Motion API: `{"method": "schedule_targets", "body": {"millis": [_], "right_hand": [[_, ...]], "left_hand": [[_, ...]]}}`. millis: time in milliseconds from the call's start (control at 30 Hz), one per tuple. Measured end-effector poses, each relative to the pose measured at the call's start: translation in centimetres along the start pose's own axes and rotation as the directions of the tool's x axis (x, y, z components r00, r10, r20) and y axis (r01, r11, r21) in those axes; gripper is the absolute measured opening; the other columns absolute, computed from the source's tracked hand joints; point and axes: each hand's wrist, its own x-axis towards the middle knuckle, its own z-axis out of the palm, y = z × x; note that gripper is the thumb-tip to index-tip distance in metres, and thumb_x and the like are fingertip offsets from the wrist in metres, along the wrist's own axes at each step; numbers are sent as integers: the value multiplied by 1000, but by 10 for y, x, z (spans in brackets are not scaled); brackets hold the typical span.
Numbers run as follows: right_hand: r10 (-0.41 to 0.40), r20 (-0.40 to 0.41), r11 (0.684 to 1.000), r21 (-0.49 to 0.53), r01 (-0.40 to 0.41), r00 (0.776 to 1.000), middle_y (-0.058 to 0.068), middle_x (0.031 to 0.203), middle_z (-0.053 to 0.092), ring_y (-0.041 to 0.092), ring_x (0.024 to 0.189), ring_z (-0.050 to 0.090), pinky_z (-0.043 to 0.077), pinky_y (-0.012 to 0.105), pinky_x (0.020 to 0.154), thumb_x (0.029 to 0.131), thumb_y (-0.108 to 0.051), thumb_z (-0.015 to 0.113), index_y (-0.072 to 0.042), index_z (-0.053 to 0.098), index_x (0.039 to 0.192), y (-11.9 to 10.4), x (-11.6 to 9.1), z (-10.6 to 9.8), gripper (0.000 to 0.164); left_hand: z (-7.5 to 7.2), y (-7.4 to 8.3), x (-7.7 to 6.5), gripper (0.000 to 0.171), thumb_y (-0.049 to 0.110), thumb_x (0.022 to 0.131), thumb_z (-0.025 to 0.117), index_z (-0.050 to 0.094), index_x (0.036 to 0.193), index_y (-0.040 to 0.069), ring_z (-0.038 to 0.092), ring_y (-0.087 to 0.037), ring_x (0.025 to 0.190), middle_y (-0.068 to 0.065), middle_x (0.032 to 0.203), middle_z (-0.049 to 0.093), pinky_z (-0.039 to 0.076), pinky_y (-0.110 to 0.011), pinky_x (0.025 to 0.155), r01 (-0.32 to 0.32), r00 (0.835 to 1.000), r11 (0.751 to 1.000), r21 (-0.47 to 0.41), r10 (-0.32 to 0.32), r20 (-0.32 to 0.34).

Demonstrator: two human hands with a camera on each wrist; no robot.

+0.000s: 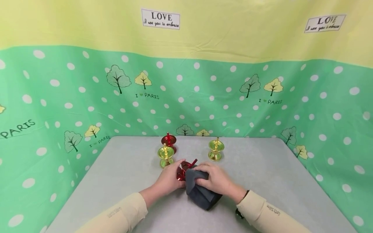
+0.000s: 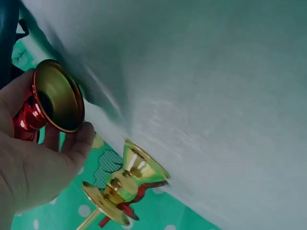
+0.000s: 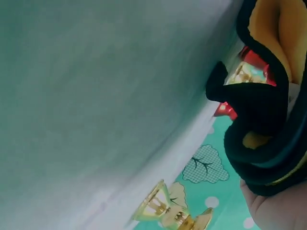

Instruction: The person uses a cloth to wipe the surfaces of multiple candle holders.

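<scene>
A shiny red candle holder (image 1: 181,175) with a thin stem leans over near the middle of the table, gripped by my left hand (image 1: 168,178). In the left wrist view, the thumb and fingers curl round the red candle holder (image 2: 29,116), and its hollow gold-coloured underside faces the camera. My right hand (image 1: 218,181) pinches a dark grey cloth (image 1: 201,195) against the holder's right side. Folds of the cloth (image 3: 261,112) hide much of the right hand's fingers in the right wrist view, and their contact with the holder is covered.
Beyond my left hand stands a gold candle holder (image 1: 165,153), with another red one (image 1: 169,140) just behind it. A second gold holder (image 1: 215,151) stands at the back right. The grey tabletop (image 1: 116,181) meets a green dotted curtain (image 1: 198,106) at the back and sides.
</scene>
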Motion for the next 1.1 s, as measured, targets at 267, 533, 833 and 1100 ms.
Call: {"method": "schedule_targets", "body": {"millis": [267, 533, 833, 1100], "right_hand": [[-20, -51, 999, 27, 22, 998, 1, 125, 71, 19, 110, 70, 61, 38, 92, 87, -25, 89, -26, 81, 121, -18, -6, -7, 34], [-66, 2, 980, -186, 65, 998, -1, 127, 70, 14, 103, 73, 62, 31, 82, 86, -32, 90, -30, 81, 122, -35, -9, -2, 37], [-13, 76, 995, -96, 20, 997, 2, 132, 68, 18, 107, 73, 61, 32, 84, 91, -26, 86, -27, 80, 124, -21, -8, -11, 34], [-54, 146, 997, -48, 61, 988, 7, 136, 69, 25, 115, 72, 61, 45, 94, 98, -21, 78, -24, 75, 133, 9, -4, -22, 35]], "left_hand": [[-1, 4, -1, 65, 12, 79, 94, 61, 134, 11, 70, -18, 105, -5, 115, 75, 59, -41, 95, 30, 999, 992, -122, -25, 41], [2, -5, 0, 43, -3, 77, 88, 63, 110, 13, 66, -12, 89, 0, 101, 74, 59, -35, 85, -19, 994, 998, -51, 24, 105], [1, -5, 3, 56, 10, 77, 94, 62, 122, 13, 70, -15, 100, -2, 110, 76, 60, -37, 90, -65, 990, 997, -39, 70, 125], [-5, 1, 7, 78, 14, 83, 90, 53, 151, 8, 72, -24, 113, -9, 126, 76, 58, -50, 102, -29, 987, 995, -95, 43, 156]]}}
